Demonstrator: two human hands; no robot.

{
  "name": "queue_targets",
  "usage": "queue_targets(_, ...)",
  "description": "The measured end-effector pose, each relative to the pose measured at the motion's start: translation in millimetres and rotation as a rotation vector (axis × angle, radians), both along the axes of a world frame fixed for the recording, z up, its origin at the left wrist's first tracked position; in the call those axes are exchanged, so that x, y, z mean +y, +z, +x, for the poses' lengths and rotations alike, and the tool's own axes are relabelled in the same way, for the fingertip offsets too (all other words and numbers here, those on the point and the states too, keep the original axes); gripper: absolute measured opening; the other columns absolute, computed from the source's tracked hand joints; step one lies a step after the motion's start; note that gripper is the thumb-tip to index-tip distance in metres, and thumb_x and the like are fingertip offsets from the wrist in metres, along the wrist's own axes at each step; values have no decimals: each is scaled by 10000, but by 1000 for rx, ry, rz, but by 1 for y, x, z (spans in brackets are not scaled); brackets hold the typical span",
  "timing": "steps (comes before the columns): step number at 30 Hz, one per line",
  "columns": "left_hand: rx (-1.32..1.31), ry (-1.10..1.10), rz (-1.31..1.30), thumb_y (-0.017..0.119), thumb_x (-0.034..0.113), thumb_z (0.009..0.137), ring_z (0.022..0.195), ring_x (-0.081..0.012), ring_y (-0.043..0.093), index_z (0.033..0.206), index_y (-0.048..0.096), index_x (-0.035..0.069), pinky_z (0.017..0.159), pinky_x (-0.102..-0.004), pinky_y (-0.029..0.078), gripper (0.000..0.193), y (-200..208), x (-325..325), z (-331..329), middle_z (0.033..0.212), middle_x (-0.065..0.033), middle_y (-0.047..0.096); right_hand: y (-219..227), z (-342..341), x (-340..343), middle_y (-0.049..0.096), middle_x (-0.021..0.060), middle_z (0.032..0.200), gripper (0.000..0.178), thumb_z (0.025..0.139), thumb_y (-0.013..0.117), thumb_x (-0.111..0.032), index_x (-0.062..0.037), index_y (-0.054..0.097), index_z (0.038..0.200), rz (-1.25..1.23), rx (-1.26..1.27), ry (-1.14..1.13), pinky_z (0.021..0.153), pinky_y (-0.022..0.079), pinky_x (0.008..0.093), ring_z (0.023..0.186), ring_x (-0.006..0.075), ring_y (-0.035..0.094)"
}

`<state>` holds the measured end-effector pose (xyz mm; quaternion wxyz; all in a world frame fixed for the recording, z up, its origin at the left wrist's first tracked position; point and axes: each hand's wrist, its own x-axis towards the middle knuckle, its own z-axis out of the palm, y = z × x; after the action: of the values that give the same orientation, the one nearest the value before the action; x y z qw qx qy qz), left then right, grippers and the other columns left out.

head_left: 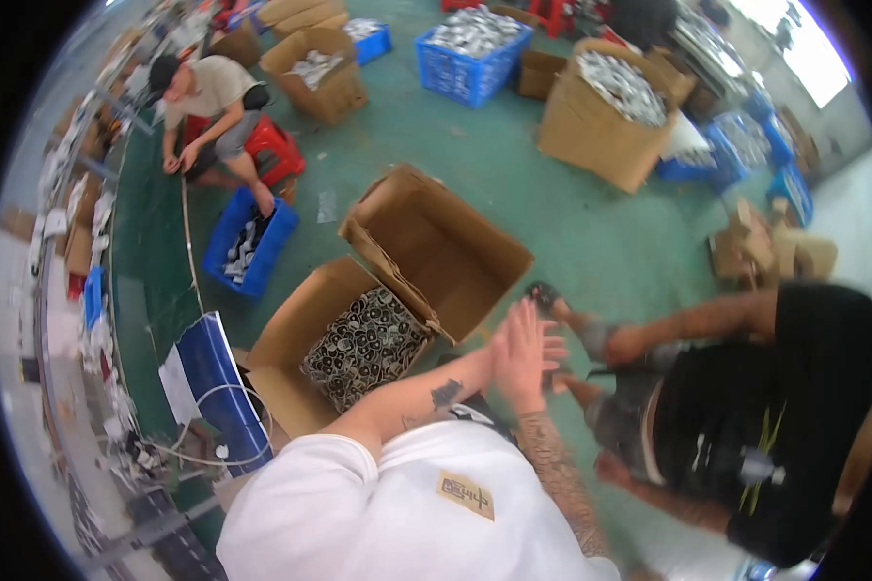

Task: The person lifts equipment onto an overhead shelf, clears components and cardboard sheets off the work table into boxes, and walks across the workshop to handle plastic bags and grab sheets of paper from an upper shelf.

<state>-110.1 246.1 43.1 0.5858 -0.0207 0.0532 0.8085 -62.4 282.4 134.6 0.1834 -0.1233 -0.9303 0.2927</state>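
Note:
My left hand [501,356] and my right hand [524,366] meet in front of my body, one laid across the other. Their fingers look stretched out, and no object shows between them. Part of the left hand is covered by the right. Just left of them stands a cardboard box [295,329] with many small dark and silvery metal parts [366,347] inside. A second cardboard box [460,247], with its flaps up and nothing visible in it, adjoins it on the far side.
At right, a person in black [775,416] stands close by. Another person [213,97] sits on a red stool [279,153], one hand in a blue crate [279,232]. A green workbench [150,252] runs along the left. Farther off stand a filled blue crate [465,76] and cardboard box [586,116].

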Motion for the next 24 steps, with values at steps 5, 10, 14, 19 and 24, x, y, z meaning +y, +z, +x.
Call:
queue_targets(5, -18, 27, -392, 281, 644, 941, 961, -332, 593, 1239, 491, 50, 899, -430, 469, 697, 22, 26, -67, 1196, -189, 595, -22, -50, 49, 432, 197, 1416, 493, 930, 465, -237, 9, 450, 1356, -70, 33, 150, 1108, 263, 461, 1342, 360, 367)
queue_targets(10, 134, -98, -393, 268, 663, 937, 1174, -226, 529, 1342, 489, 81, 1011, -357, 366, 742, 42, 52, -132, 1315, -86, 530, -131, -83, 173, 543, 219, 1287, 409, 974, 425, -231, -2, 494, 1306, -859, -366, -57, 974, 420, 387, 1180, 352, 532)
queue_targets(14, 421, -172, -560, 366, 602, 947, 1079, -211, 566, 1299, 536, 86, 938, -357, 419, 647, 28, 73, -188, 1258, -90, 574, -113, -53, 243, 639, 241, 1079, 394, 936, 512, -280, 13, 593, 1185, -301, -701, 20, 874, 479, 396, 1039, 382, 607)
queue_targets(19, 733, -45, -924, 543, 422, 938, 921, -148, 613, 1192, 610, 62, 803, -313, 483, 445, -1, 98, -243, 1119, -57, 642, -153, -9, 318, 684, 218, 824, 330, 809, 624, -69, 84, 586, 1099, -602, -887, -292, 646, 570, 341, 719, 260, 704)
queue_targets(24, 828, 17, -1286, 615, 295, 879, 807, -139, 639, 1017, 691, 42, 727, -284, 509, 298, -53, 69, -270, 906, -54, 696, -178, -70, 366, 679, 175, 748, 278, 783, 627, -18, 96, 589, 1033, -663, -753, -430, 550, 558, 302, 612, 197, 684)
